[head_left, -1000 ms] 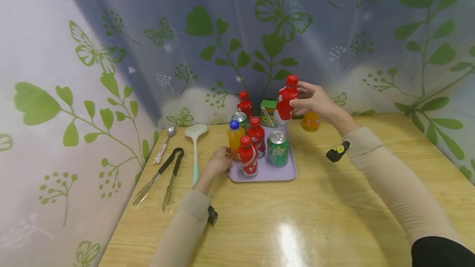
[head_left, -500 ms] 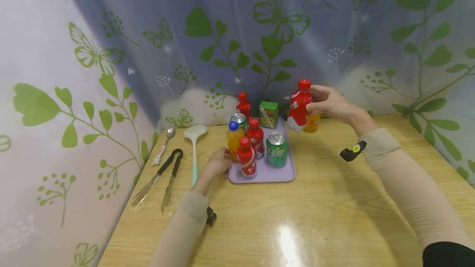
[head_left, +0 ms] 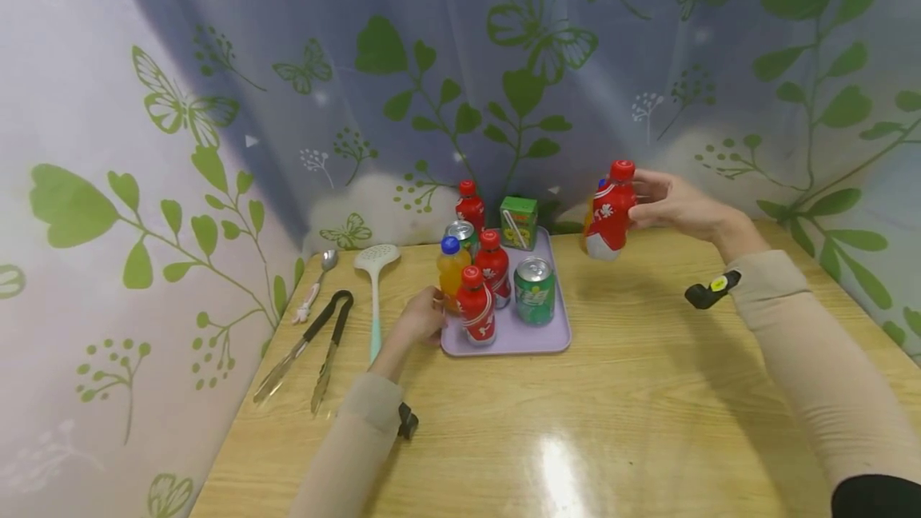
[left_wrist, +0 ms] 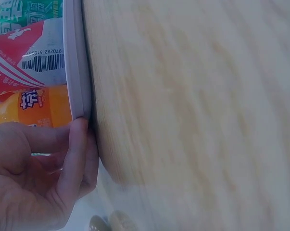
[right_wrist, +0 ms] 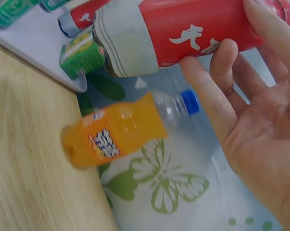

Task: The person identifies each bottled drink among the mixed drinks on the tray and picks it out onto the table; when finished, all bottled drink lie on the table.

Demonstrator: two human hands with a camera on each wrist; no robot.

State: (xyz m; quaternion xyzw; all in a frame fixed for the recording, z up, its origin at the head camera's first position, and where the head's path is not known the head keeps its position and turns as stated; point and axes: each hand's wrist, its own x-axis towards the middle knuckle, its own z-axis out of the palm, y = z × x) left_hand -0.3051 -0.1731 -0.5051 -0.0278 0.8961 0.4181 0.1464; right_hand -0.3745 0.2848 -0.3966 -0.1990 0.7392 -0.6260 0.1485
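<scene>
My right hand [head_left: 679, 206] grips a red plastic drink bottle [head_left: 612, 214] with a red cap, raised over the table to the right of the tray. In the right wrist view, an orange Fanta bottle [right_wrist: 125, 127] with a blue cap stands behind it; the red bottle hides most of it in the head view. My left hand [head_left: 420, 320] pinches the left rim of the lilac tray [head_left: 532, 344], thumb and fingers on its edge in the left wrist view. Several red bottles, an orange bottle [head_left: 451, 274], a green can [head_left: 535, 292] and a green juice carton [head_left: 520, 222] stand on the tray.
Left of the tray lie a slotted turner [head_left: 376, 278], black-handled metal tongs [head_left: 331, 342] and a spoon [head_left: 314, 282] with a pale handle. A patterned curtain [head_left: 432, 102] rises behind the wooden table [head_left: 647, 422] and along its left side.
My right hand has carried the red bottle rightward from over the tray's back right corner, until it overlaps the orange bottle behind. My left hand has stayed at the tray rim.
</scene>
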